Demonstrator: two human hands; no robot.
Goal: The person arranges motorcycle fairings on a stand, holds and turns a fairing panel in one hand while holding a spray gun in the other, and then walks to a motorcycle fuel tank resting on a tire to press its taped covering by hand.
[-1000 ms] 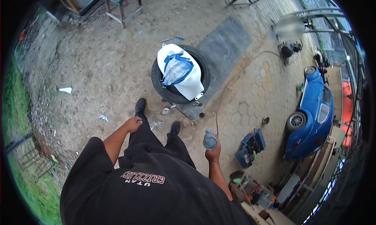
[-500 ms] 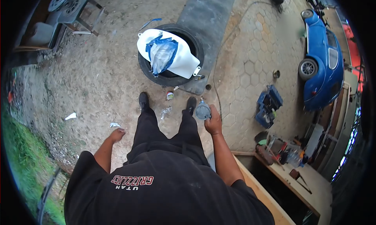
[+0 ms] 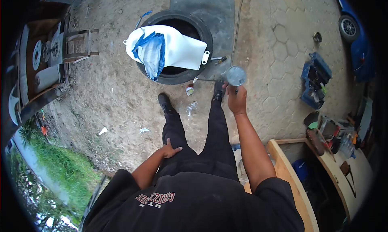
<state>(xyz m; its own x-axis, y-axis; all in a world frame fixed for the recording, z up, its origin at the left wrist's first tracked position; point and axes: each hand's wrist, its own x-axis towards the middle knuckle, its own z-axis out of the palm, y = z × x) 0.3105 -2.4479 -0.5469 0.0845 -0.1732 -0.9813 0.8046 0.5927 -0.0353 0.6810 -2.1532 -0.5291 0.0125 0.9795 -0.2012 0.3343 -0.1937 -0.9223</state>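
My right hand [image 3: 237,99] is wrapped round a spray gun [image 3: 235,75] with a round grey cup on top, held out above my right shoe. Its trigger is hidden by the hand and cup. My left hand [image 3: 171,149] rests near my left thigh with thumb and fingers apart, holding nothing. Ahead of my feet, a white moulded panel [image 3: 184,48] lies across a black tyre [image 3: 178,77]. Blue tape and clear plastic sheeting [image 3: 152,56] cover part of the panel. A small open can [image 3: 189,90] sits on the ground between tyre and feet.
A hose [image 3: 237,28] runs over the ground beside a dark mat [image 3: 222,13]. To the right are an open blue toolbox [image 3: 309,86], a blue car [image 3: 363,58] and a cluttered wooden bench [image 3: 359,179]. Wooden furniture [image 3: 81,54] stands at the left.
The view has shifted, with the car moving toward the right edge. My right hand has moved forward with the spray gun; my left hand has come in to my thigh and spread its fingers.
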